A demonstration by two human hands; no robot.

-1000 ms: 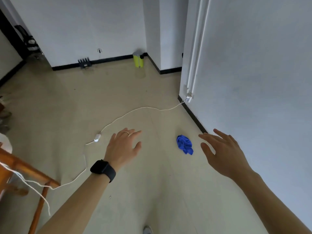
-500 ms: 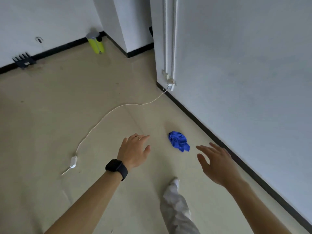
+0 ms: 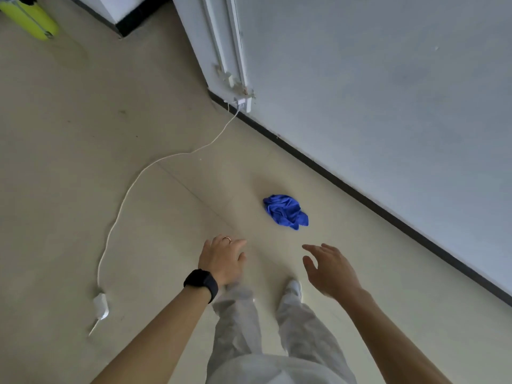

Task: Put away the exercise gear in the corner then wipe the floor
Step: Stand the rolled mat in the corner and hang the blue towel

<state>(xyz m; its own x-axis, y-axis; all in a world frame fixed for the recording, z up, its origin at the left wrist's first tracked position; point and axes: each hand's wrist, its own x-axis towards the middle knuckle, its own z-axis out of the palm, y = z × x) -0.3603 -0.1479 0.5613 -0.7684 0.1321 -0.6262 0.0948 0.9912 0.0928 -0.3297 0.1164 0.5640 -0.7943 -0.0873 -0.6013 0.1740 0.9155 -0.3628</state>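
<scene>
A white cable (image 3: pixel 130 189) trails across the floor; a yellow-green bin (image 3: pixel 29 19) stands far left.

Soft, dim daylight is falling evenly; faint shadows are pooling around the crumpled blue cloth (image 3: pixel 286 212). Wide-angle distortion is bending the edges; slight blur is softening detail.

Cloth (image 3: pixel 286 212) on floor (image 3: pixel 83 162) beside wall (image 3: pixel 388 92)
</scene>
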